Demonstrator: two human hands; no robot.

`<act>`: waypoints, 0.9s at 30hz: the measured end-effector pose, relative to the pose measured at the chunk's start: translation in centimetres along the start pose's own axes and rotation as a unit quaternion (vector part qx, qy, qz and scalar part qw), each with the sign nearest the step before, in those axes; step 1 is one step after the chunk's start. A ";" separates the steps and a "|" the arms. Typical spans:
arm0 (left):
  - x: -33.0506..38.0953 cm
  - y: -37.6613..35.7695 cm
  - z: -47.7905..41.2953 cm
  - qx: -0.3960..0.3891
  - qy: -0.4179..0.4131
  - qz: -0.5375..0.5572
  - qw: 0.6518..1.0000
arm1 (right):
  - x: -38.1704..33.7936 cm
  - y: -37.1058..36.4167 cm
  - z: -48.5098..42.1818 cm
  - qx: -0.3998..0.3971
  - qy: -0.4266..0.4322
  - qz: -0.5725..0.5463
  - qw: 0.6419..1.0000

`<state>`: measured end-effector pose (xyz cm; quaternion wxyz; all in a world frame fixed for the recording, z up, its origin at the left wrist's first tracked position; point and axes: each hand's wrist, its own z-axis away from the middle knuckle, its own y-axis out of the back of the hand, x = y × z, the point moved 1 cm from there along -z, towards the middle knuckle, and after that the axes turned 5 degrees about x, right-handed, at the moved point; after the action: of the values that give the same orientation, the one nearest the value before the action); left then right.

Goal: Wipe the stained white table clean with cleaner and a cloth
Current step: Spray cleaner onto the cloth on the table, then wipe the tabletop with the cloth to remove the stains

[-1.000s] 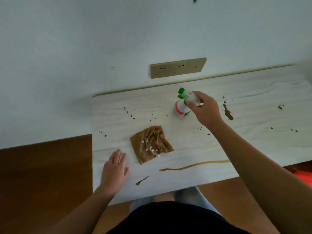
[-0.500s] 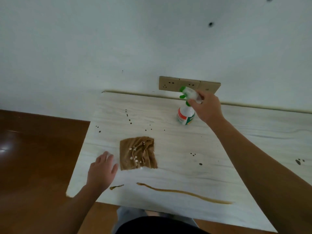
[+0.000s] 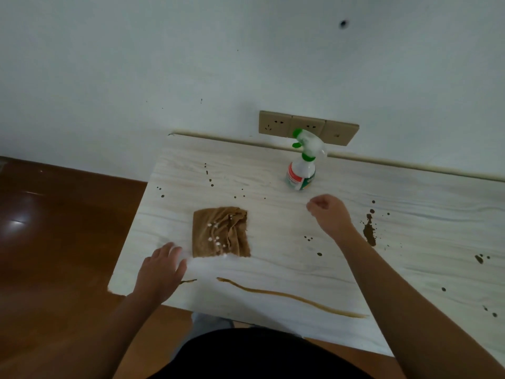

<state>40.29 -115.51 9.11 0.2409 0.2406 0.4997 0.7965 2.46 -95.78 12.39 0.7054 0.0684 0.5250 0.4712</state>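
Brown cloth [image 3: 221, 232] lies untouched; left hand [image 3: 159, 272] flat (blurred), right hand [image 3: 329, 214] clenched, empty.

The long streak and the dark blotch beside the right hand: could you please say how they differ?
The long streak is a thin, pale brown, curving line; the blotch is short, thick and darker. The long streak runs along the front edge; the blotch sits further back, ringed by small droplets. Both lie unwiped on the white table.
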 end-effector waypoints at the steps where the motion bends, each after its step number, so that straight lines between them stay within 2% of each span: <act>1: -0.1 0.1 0.1 -0.002 -0.003 -0.003 1.000 | 0.9 -0.7 1.0 -0.017 -0.012 -0.010 1.000; 7: -1.2 1.3 0.6 -0.019 -0.045 -0.016 0.999 | 3.3 -6.0 5.8 -0.067 -0.034 0.001 0.997; 14: -4.9 2.0 -1.3 -0.026 -0.065 -0.015 0.997 | -0.4 -11.8 6.9 -0.065 -0.031 0.004 0.997; 22: -8.4 0.2 -5.2 0.027 -0.169 -0.013 0.985 | -3.7 -17.4 5.9 -0.010 -0.099 0.049 0.994; 27: -9.6 -1.1 -5.6 0.041 -0.207 0.000 0.977 | -5.1 -20.0 5.8 0.037 -0.148 -0.009 0.988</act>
<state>44.38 -124.87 4.60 0.3289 0.4100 0.4712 0.7083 18.97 -108.13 6.54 0.7770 0.1583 0.4320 0.4297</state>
